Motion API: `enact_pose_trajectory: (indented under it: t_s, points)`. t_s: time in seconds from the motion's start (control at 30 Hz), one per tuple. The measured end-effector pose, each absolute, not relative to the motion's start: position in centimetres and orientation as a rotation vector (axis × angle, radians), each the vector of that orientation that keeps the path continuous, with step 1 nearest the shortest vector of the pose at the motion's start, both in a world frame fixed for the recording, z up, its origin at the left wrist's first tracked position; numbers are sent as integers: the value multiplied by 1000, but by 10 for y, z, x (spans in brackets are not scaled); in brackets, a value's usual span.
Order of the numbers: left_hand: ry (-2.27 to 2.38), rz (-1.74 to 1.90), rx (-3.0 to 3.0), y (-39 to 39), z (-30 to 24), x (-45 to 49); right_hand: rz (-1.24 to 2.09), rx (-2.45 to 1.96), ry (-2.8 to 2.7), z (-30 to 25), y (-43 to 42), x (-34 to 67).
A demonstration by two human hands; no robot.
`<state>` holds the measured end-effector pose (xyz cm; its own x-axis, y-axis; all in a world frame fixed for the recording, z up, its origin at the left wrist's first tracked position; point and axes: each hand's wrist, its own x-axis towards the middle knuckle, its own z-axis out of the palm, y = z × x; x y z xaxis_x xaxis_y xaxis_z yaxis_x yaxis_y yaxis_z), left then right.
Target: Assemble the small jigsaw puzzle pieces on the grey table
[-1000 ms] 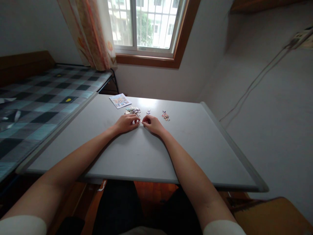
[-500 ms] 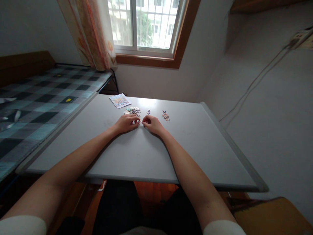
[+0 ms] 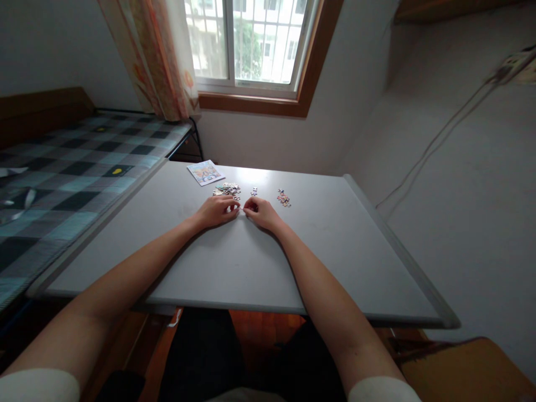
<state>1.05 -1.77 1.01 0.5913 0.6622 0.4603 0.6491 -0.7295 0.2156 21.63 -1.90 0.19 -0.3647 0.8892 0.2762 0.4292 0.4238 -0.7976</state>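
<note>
Both my hands rest on the grey table (image 3: 326, 262), fingertips meeting near its middle. My left hand (image 3: 216, 211) has its fingers curled in a pinch. My right hand (image 3: 259, 212) is pinched too, and a tiny puzzle piece (image 3: 242, 209) shows between the two hands. Just beyond the fingers lies a pile of small puzzle pieces (image 3: 228, 190). A lone piece (image 3: 253, 191) and a smaller cluster of pieces (image 3: 283, 197) lie to the right of the pile.
A picture card (image 3: 205, 171) lies at the table's far left. A bed with a checked cover (image 3: 62, 173) stands against the table's left edge. A window with a curtain (image 3: 154, 61) is behind; a cable (image 3: 435, 142) runs down the right wall.
</note>
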Motion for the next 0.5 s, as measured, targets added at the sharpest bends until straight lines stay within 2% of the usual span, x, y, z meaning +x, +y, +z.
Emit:
enact_pose_trajectory:
  t_s: [0.5]
  points:
    - [1138, 824, 2777, -18, 10, 11, 823, -1140, -1971, 4, -20, 216]
